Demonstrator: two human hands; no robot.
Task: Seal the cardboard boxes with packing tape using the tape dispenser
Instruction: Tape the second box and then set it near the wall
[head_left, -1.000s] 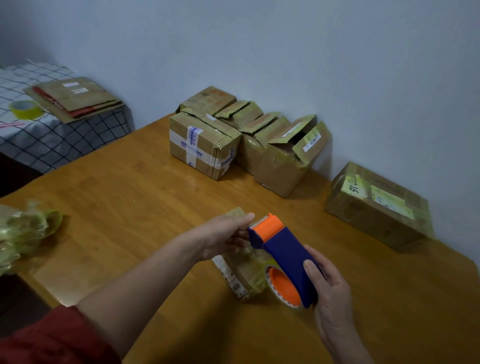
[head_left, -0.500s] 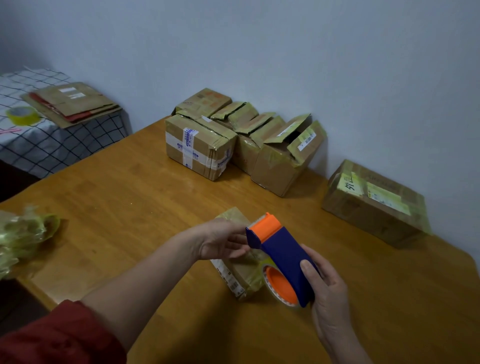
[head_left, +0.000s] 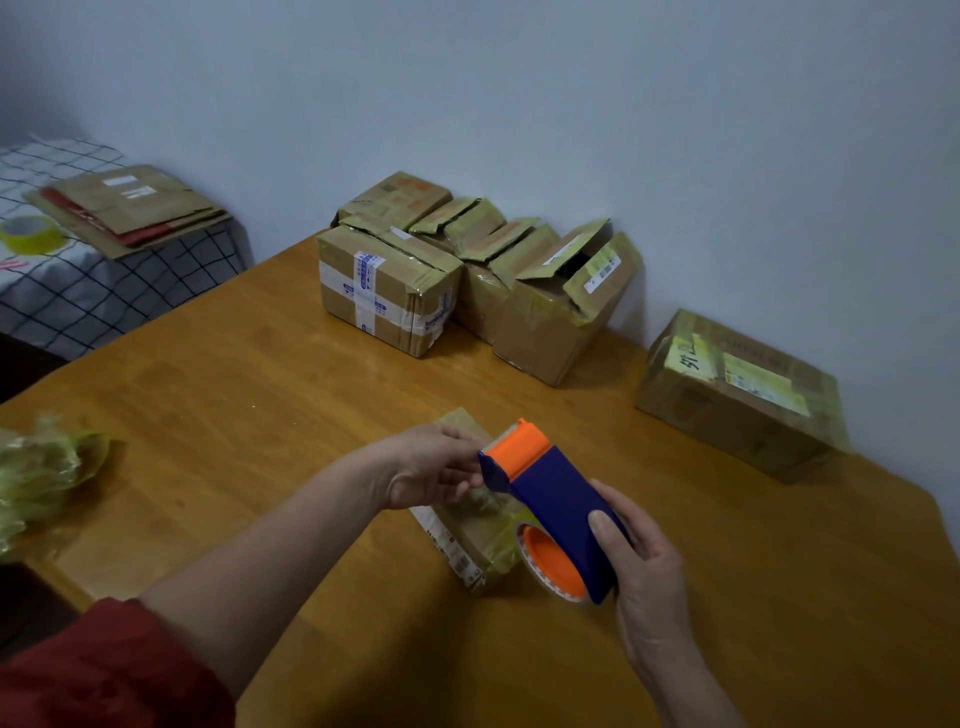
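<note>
- The right hand (head_left: 644, 566) is gripping the tape dispenser (head_left: 550, 499) by its blue body, just over a small box (head_left: 467, 540) on the table (head_left: 234, 415).
- The left hand (head_left: 431, 467) is pinching at the dispenser's orange mouth. I can't tell whether it's holding any tape.
- By the wall, one taped box (head_left: 384, 291) is sitting sealed and the open boxes (head_left: 561, 306) are gaping, so I'd say plenty is left.

box row (head_left: 389, 301) lines far edge; table (head_left: 234, 405) mid open; tape wad (head_left: 41, 467) l.

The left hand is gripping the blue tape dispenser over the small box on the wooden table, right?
No, the head view shows the right hand gripping the blue tape dispenser over the small box on the wooden table.
</note>
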